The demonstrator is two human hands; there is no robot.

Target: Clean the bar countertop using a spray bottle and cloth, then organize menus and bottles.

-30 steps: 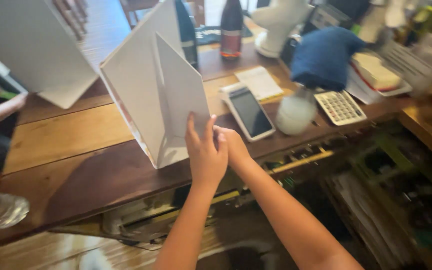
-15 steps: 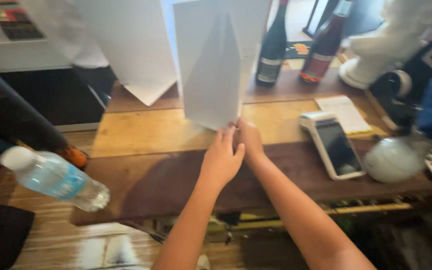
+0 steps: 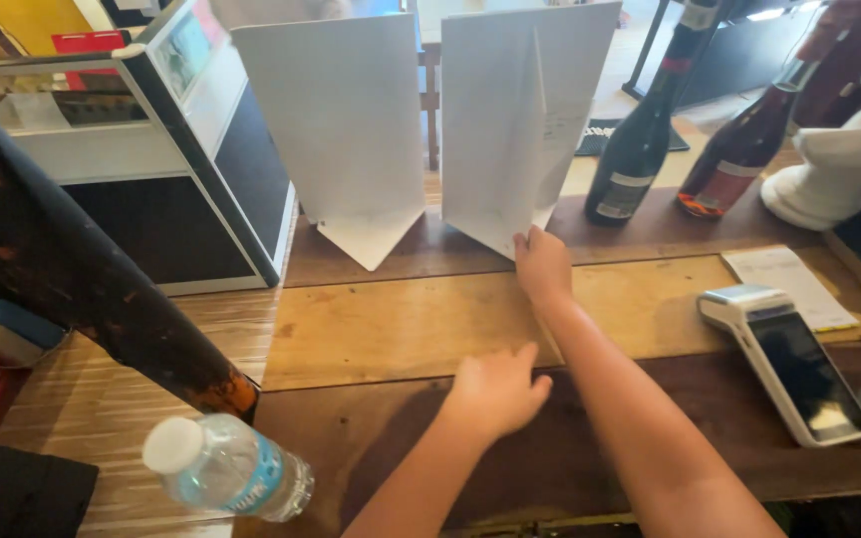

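The right hand (image 3: 542,267) seemingly pinches the upright white card (image 3: 510,120) at its bottom corner, while the left hand (image 3: 495,391) rests open on the counter (image 3: 381,329), nearer its front edge.

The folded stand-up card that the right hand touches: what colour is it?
Plain white, seen in the head view: the folded card, with the right hand at its bottom edge.

A wooden plank desk (image 3: 401,329) runs across; a glass-fronted display cabinet (image 3: 142,149) stands left, a dark scorched post (image 3: 72,289) leaning before it.
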